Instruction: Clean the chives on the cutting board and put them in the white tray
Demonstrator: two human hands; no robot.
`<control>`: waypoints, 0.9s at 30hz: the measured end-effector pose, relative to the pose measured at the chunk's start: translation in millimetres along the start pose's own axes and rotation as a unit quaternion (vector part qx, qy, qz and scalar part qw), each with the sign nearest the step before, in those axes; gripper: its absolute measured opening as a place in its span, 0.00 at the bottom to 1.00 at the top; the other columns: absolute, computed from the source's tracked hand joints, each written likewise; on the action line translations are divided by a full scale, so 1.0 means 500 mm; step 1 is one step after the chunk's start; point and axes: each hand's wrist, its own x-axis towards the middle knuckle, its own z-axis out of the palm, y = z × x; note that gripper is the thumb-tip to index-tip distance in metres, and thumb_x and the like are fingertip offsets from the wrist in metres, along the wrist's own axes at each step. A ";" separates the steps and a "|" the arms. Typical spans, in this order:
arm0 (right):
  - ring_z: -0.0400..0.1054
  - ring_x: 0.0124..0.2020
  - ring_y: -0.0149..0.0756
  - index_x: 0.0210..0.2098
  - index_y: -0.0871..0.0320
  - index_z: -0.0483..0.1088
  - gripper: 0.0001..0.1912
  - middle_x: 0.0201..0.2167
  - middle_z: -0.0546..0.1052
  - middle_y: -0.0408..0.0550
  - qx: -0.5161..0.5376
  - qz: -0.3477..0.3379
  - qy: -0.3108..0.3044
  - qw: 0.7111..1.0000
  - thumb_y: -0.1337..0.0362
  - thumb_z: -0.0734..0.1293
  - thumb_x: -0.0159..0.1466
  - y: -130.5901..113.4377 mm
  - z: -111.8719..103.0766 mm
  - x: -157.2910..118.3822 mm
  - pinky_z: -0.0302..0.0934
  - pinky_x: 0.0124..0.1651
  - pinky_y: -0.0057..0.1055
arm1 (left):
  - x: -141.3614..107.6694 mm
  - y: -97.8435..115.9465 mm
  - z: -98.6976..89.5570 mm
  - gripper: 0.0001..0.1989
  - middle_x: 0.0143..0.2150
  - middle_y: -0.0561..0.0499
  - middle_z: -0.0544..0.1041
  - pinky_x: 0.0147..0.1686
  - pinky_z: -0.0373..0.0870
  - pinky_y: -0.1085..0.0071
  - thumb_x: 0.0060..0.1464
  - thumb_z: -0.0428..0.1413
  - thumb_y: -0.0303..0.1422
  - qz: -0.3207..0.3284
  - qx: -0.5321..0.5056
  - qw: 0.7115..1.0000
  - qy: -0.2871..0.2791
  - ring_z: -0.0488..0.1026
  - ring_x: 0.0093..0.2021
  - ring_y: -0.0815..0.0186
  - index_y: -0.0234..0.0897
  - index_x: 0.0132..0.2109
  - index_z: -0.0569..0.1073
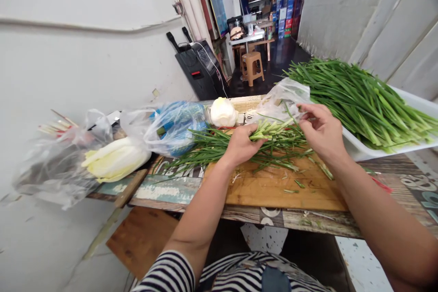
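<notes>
My left hand (242, 144) is wrapped round a bunch of green garlic chives (268, 130), whose pale cut ends point right and whose leaves trail left. Just right of those ends is my right hand (320, 128), its thumb and fingers pinched near a thin chive stalk; what sits between the fingertips is too small to make out. Beneath both hands lies a wooden cutting board (273, 191) with loose chives and short scraps on it. Behind my right hand is a crumpled clear plastic bag (285, 96).
A white tub (359, 149) heaped with long chives (362, 100) stands at the right. Along the left are a napa cabbage (116, 159), a knife with a wooden handle (132, 187) and a blue plastic bag (185, 123). A white round vegetable (223, 112) sits behind the board.
</notes>
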 end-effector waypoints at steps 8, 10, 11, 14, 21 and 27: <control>0.66 0.53 0.48 0.33 0.52 0.78 0.07 0.48 0.75 0.51 -0.112 -0.199 -0.158 0.961 0.60 0.67 0.62 -0.005 -0.009 -0.002 0.59 0.58 0.50 | -0.003 0.009 0.000 0.05 0.31 0.51 0.76 0.35 0.63 0.73 0.54 0.57 0.30 0.026 0.006 0.999 -0.044 0.69 0.32 0.67 0.32 0.34 0.76; 0.67 0.51 0.47 0.32 0.52 0.78 0.08 0.48 0.75 0.51 -0.103 -0.199 -0.197 0.955 0.60 0.67 0.63 -0.003 -0.009 0.000 0.60 0.57 0.49 | -0.003 0.011 0.000 0.04 0.30 0.51 0.75 0.34 0.62 0.74 0.53 0.56 0.29 0.026 0.013 0.998 -0.052 0.69 0.31 0.67 0.32 0.33 0.75; 0.67 0.51 0.46 0.32 0.53 0.78 0.08 0.48 0.75 0.51 -0.098 -0.195 -0.215 0.952 0.60 0.67 0.63 -0.003 -0.009 0.001 0.61 0.56 0.48 | -0.004 0.011 0.000 0.04 0.29 0.51 0.75 0.33 0.61 0.74 0.53 0.56 0.29 0.025 0.019 0.998 -0.053 0.68 0.30 0.68 0.32 0.33 0.75; 0.68 0.50 0.45 0.32 0.53 0.78 0.08 0.47 0.76 0.51 -0.088 -0.186 -0.246 0.947 0.61 0.66 0.63 -0.005 -0.006 -0.001 0.61 0.56 0.47 | -0.004 0.011 0.002 0.05 0.27 0.52 0.73 0.30 0.58 0.74 0.53 0.56 0.29 0.021 0.036 0.998 -0.055 0.66 0.28 0.69 0.32 0.31 0.74; 0.69 0.52 0.43 0.31 0.56 0.76 0.07 0.48 0.74 0.53 -0.008 -0.100 -0.200 0.975 0.64 0.65 0.60 0.006 0.029 -0.021 0.62 0.57 0.42 | -0.003 0.011 0.006 0.04 0.32 0.51 0.76 0.34 0.62 0.74 0.51 0.55 0.24 0.040 0.014 0.995 -0.086 0.69 0.32 0.67 0.33 0.33 0.75; 0.70 0.50 0.42 0.29 0.56 0.76 0.09 0.47 0.76 0.52 0.039 -0.010 -0.139 0.989 0.59 0.66 0.60 0.017 0.031 -0.015 0.60 0.58 0.43 | -0.006 0.012 0.001 0.03 0.28 0.52 0.73 0.31 0.59 0.75 0.52 0.56 0.26 0.035 0.030 0.996 -0.080 0.65 0.29 0.69 0.33 0.33 0.75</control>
